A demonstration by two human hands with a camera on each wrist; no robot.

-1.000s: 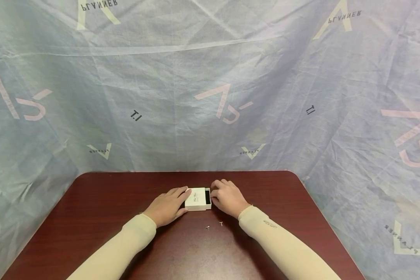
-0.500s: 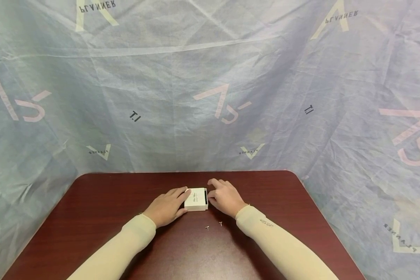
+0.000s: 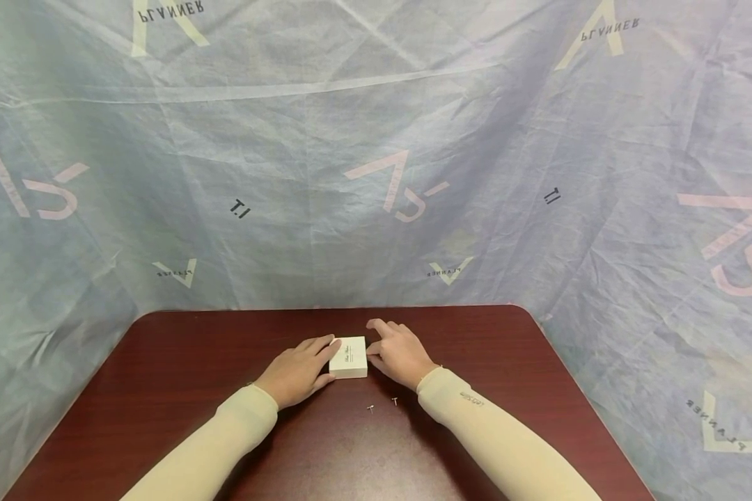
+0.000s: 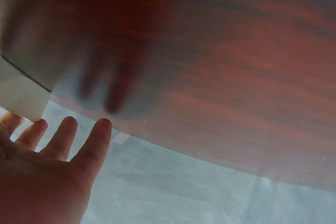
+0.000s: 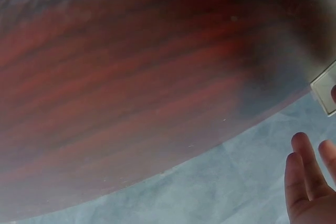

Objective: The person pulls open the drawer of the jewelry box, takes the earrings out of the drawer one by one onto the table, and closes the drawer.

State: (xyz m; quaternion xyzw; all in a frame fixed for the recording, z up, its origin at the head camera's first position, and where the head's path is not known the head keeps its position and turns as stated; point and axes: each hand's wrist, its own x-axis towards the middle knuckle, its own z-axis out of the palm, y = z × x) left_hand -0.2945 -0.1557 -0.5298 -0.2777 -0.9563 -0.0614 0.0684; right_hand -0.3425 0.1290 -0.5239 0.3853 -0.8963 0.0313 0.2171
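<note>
A small white box (image 3: 351,358) with dark print on its lid lies on the table, its sliding tray flush inside the sleeve. My left hand (image 3: 296,374) holds the box's left side, with fingers over the top and far edge and the thumb at the near corner. At the box's right end, fingers of my right hand (image 3: 402,353) press against the tray end while the other fingers are loosely extended. The right wrist view has the box end (image 5: 324,88) with a fingertip on it. Near the box lie two tiny T-shaped metallic pieces, one left (image 3: 370,408) and one right (image 3: 395,401).
The dark red wooden table (image 3: 182,390) has rounded far corners. A grey printed cloth (image 3: 326,209) hangs behind it and along both sides.
The box's tray, which stuck out to the right with its black inside showing, has slid left into the sleeve. My right hand moved left with it; the left hand stayed on the box.
</note>
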